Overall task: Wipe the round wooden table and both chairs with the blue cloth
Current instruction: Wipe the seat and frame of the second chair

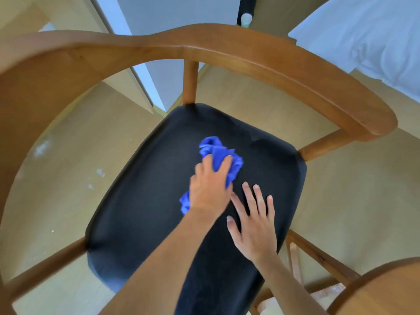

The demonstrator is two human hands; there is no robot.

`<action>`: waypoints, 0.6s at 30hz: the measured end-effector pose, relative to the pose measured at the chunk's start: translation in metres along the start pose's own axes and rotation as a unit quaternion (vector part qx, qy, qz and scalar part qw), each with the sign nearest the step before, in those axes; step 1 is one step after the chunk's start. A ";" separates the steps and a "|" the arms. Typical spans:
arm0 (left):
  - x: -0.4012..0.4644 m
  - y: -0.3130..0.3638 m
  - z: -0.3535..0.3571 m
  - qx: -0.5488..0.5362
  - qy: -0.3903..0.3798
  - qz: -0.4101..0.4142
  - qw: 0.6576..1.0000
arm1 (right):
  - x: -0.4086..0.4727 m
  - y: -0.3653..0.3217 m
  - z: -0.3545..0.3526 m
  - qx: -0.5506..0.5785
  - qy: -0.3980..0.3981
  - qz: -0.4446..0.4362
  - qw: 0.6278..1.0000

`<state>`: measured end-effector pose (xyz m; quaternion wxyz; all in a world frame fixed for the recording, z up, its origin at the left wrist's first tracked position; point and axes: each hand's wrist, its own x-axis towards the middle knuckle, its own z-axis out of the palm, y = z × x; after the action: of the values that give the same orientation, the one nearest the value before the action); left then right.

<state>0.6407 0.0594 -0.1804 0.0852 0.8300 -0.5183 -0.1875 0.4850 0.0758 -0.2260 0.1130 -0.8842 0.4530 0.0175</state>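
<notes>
- While the left hand [210, 189] grips the bunched blue cloth [218, 155] near the middle of the chair seat [145, 201], its fingers are curled over the cloth and press it onto the dark padding.
- Part of the cloth sticks out past the fingertips toward the back edge of the seat, and a smaller tail shows below the wrist.
- Just beside it, the right hand [254, 226] lies with fingers straight and spread, holding nothing; it appears to rest flat on the seat, closer to the right edge.
- This chair's curved wooden backrest [204, 44] arcs around the back and both sides of the seat.
- At the bottom right corner of the view a rounded wooden edge [381, 289] shows; I cannot tell whether it is the table or the second chair.
- Judging by this, the work is at the seat-wiping step for one chair.
- Nothing here shows whether the table, the backrest or the other chair has been wiped, so those must be counted as possibly still to do.
- A white bed cover [372, 35] sits at the top right, apart from the chair.
</notes>
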 end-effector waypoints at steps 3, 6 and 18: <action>0.046 0.060 0.013 0.043 -0.025 0.100 0.994 | 0.001 0.001 0.001 0.016 0.015 0.001 1.000; 0.069 0.095 0.027 0.087 -0.035 0.191 0.977 | 0.000 0.005 0.008 -0.006 -0.013 -0.013 1.000; 0.118 0.068 0.021 0.074 -0.030 0.244 0.966 | 0.003 0.004 0.014 0.058 0.032 -0.002 0.998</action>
<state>0.6219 -0.0753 -0.2031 0.0506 0.6761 -0.7203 -0.1471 0.4839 0.0742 -0.2404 0.1496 -0.8772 0.4546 -0.0375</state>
